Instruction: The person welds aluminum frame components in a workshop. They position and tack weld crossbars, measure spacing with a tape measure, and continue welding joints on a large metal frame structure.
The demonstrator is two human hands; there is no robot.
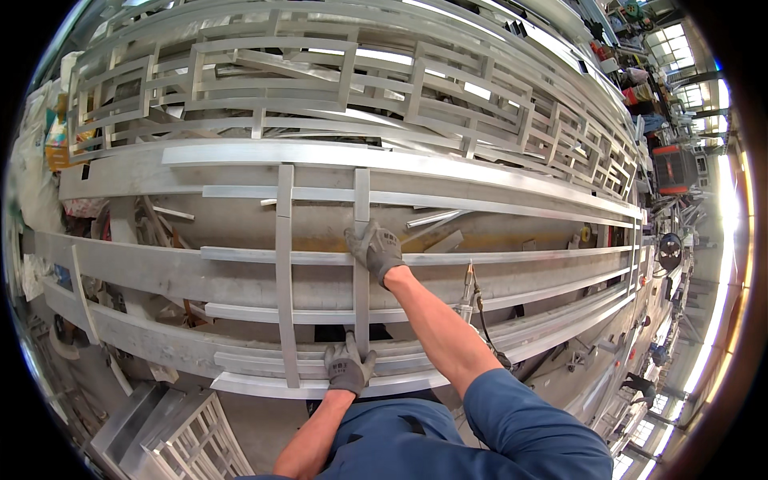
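Note:
A grey metal crossbar lies across several long silvery metal rails. My right hand, in a grey work glove, is closed around the upper part of this crossbar. Close to its near end is my left hand, gloved the same way, with the bar between thumb and fingers and the palm over the nearest rails. A second crossbar runs roughly parallel on the left, untouched by either hand. Under the rails are wide grey metal beams.
Beyond the rails lie stacked metal lattice frames. A hand tool with a hose rests on the rails right of my right forearm. Another barred frame stands at lower left. A round black fan stands at far right.

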